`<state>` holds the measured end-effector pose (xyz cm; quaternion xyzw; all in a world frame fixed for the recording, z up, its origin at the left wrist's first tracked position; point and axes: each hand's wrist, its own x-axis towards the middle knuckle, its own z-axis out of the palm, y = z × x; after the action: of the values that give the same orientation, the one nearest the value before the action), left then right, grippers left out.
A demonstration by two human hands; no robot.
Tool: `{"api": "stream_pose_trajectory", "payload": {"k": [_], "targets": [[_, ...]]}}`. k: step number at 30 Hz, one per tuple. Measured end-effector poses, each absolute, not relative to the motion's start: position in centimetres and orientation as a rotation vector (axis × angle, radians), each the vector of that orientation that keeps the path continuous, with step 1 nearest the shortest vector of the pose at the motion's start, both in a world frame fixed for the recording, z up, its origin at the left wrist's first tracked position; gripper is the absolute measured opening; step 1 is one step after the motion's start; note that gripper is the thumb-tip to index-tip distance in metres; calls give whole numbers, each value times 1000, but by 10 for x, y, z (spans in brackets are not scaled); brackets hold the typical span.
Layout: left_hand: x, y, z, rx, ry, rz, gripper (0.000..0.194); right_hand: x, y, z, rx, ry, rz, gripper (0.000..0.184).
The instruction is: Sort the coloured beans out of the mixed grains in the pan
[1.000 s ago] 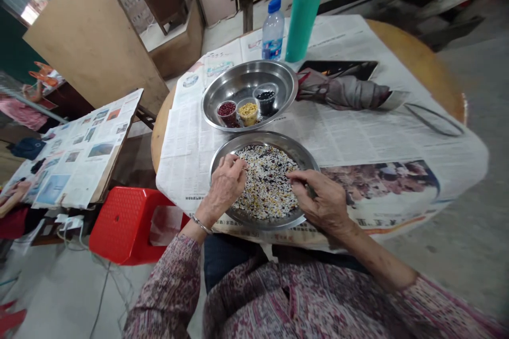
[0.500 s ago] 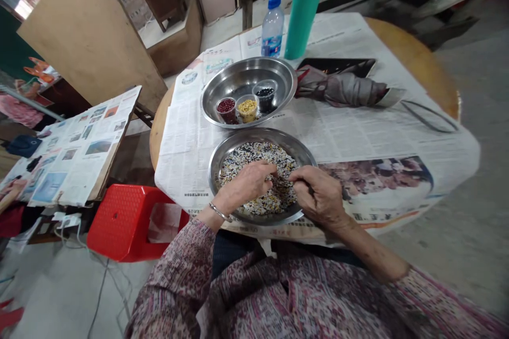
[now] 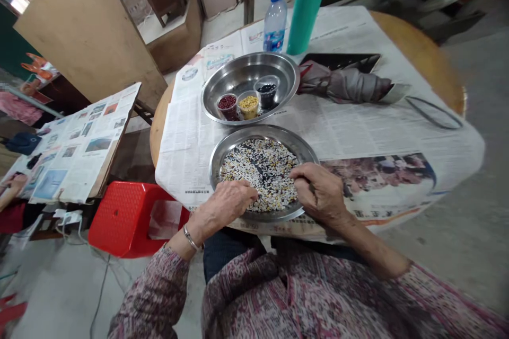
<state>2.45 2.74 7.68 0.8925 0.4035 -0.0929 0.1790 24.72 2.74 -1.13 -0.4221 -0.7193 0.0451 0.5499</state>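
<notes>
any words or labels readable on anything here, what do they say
No text here can be read:
The newspaper spread over the round table: columns of print, too small to read.
Its large headline characters near the front edge: too blurred to read.
The plastic water bottle's blue label: too blurred to read.
The newspaper sheet on the board at left: captions too small to read.

Nothing is legible: the tiny columns of print on the large grey-white newspaper sheet (image 3: 369, 135) are too small, and the blue label on the clear plastic water bottle (image 3: 275, 24) at twelve o'clock is too blurred.
</notes>
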Motion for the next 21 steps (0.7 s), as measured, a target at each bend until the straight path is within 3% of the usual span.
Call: {"api": "stream_pose_trajectory", "payload": {"k": [9, 13, 17, 21], "targets": [[49, 37, 58, 2563, 1297, -246, 23, 247, 28, -11, -998, -1720, 74, 22], [52, 49, 66, 2566, 1327, -60, 11, 247, 27, -13, -1017, -1712, 114, 21], [59, 61, 64, 2654, 1230, 32, 39, 247, 27, -14, -1027, -1706, 126, 21], [70, 71, 50, 2598, 1126, -10, 24, 247, 27, -14, -1012, -1717, 118, 21]]}}
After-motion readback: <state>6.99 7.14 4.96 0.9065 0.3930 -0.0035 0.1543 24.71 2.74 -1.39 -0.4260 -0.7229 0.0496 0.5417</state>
